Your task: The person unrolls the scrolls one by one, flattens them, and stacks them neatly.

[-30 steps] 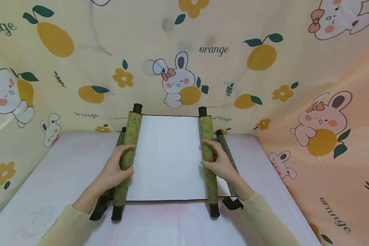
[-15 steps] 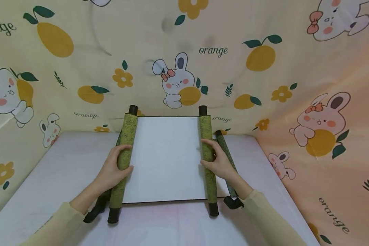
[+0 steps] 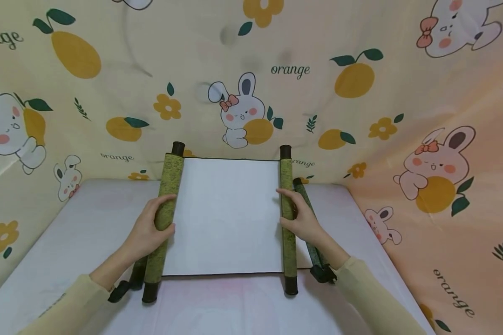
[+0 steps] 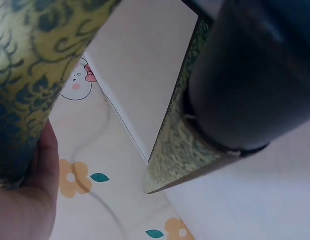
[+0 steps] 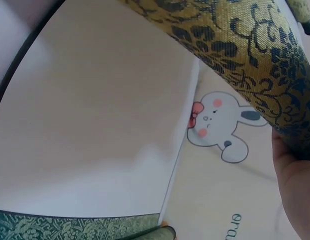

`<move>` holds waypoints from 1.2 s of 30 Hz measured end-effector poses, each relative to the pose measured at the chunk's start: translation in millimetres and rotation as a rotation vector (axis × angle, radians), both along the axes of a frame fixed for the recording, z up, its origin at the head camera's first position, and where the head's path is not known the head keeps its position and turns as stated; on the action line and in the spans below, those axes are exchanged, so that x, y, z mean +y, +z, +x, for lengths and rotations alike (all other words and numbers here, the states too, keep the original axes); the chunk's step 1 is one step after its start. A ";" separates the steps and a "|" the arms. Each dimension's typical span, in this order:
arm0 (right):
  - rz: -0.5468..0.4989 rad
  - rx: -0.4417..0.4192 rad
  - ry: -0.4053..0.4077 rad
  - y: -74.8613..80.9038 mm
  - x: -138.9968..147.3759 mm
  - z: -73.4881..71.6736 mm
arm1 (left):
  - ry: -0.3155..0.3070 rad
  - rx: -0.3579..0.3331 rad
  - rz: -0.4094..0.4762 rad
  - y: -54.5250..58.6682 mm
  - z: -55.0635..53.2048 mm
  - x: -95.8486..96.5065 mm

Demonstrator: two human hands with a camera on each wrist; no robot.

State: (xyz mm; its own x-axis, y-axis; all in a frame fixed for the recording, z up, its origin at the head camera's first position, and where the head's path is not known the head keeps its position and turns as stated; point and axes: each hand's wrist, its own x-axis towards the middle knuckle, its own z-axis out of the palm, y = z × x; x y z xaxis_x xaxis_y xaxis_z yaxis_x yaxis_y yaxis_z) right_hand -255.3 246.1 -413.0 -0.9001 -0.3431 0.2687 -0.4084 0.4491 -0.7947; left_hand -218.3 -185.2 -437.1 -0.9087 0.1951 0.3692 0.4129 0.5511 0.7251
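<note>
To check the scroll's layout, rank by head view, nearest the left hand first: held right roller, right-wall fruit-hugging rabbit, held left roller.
1. Held left roller, in the left hand.
2. Held right roller, across white sheet.
3. Fruit-hugging rabbit, far right.

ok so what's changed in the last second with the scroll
The left roller, in the left hand, has moved left; the right roller, in the right hand, has shifted slightly right. More of the white sheet shows between them. Nothing was taken hold of or let go; each hand grips its roller as before.
</note>
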 end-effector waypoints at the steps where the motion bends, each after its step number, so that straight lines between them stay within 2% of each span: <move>1: 0.000 -0.004 -0.002 0.2 0.6 0.3 | 0.003 -0.001 -0.003 0.0 -0.1 -0.3; 8: 0.014 0.004 -0.018 3.9 3.7 -1.0 | 0.006 -0.023 -0.004 1.2 -0.3 -3.5; 13: 0.017 0.003 -0.051 4.2 2.2 -2.5 | -0.010 0.018 0.014 1.3 0.1 -4.4; 17: 0.022 0.009 -0.068 2.5 2.2 -2.6 | -0.006 0.012 0.011 2.1 0.8 -5.0; 25: 0.051 0.060 -0.054 2.5 9.3 -4.8 | 0.018 0.010 0.006 4.6 0.3 -8.0; 30: 0.060 0.049 -0.051 5.3 10.8 -4.4 | 0.037 0.033 -0.009 3.5 0.6 -6.9; 36: 0.022 0.032 -0.044 5.0 13.3 -2.8 | 0.051 0.001 -0.019 4.0 1.0 -9.0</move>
State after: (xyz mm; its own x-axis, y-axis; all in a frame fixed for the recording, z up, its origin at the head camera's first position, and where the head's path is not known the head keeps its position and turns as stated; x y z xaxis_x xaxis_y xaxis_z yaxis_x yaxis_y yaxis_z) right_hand -258.1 259.3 -408.0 -0.9054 -0.3090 0.2910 -0.4131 0.4843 -0.7712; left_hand -217.2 -194.2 -433.1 -0.9172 0.1555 0.3669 0.3848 0.5851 0.7139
